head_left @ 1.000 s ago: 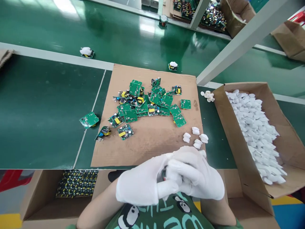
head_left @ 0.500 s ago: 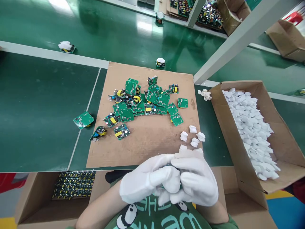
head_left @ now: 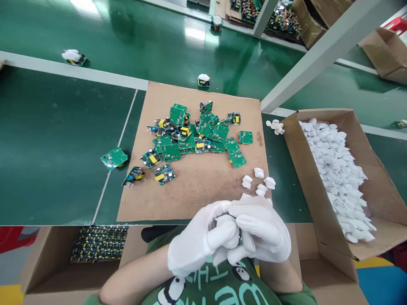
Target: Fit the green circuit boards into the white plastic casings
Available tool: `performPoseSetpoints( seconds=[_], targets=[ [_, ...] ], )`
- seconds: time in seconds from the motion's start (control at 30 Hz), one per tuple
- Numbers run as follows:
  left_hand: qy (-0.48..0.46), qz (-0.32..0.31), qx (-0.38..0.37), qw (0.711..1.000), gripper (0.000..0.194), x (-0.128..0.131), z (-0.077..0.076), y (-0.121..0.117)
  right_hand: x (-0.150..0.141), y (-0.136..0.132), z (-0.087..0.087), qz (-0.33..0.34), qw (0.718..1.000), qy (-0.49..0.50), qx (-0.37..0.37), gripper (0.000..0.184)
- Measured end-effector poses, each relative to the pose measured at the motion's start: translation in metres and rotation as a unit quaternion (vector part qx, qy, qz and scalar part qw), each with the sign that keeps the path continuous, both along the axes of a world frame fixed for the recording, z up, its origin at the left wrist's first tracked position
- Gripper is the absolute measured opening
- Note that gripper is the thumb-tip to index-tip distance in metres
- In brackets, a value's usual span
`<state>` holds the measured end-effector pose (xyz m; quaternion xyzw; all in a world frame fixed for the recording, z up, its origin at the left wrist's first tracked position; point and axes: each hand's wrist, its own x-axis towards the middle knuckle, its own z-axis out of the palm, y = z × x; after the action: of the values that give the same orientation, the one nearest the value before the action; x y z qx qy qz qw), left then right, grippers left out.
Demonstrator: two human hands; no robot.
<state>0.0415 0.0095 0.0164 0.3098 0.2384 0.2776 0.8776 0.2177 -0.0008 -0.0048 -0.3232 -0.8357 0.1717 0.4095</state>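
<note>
My left hand and my right hand, both in white gloves, are closed together over the cardboard's front edge. Between their fingers is a small circuit board, mostly hidden, with a puffy white piece against it. Just beyond my right hand, several loose white pieces lie on the cardboard sheet. Farther up the sheet is a heap of green circuit boards with yellow and black components, some face down. A single board lies in front of the heap.
At right stands a cardboard box of white pieces. Boards topped with white sit on the green belt behind. A slanted grey post rises at right. Below left, an open box holds rows of boards.
The white-topped boards on the belt have shifted left. My hands stay together around the board, with the left hand slightly farther right and its fingers a little repositioned.
</note>
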Motion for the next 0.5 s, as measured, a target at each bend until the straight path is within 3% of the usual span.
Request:
performPoseSetpoints(
  seconds=[0.1,0.2,0.33,0.5],
  targets=[
    [-0.062,-0.015,0.027,0.998,0.041,-0.001,0.001,0.002,-0.001,0.007,0.009,-0.016,0.998,0.021,0.061,0.052],
    [-0.048,-0.017,0.023,0.998,0.029,-0.003,0.004,0.004,-0.003,0.009,0.016,-0.002,0.998,-0.003,0.063,0.032],
    [0.025,-0.015,0.087,0.996,0.016,-0.008,0.012,0.01,-0.003,0.005,0.011,-0.027,0.999,0.011,0.035,0.039],
    [-0.031,-0.053,0.073,0.995,0.018,-0.011,0.017,0.014,-0.001,-0.001,0.01,-0.032,0.999,0.018,0.017,0.044]
  ],
)
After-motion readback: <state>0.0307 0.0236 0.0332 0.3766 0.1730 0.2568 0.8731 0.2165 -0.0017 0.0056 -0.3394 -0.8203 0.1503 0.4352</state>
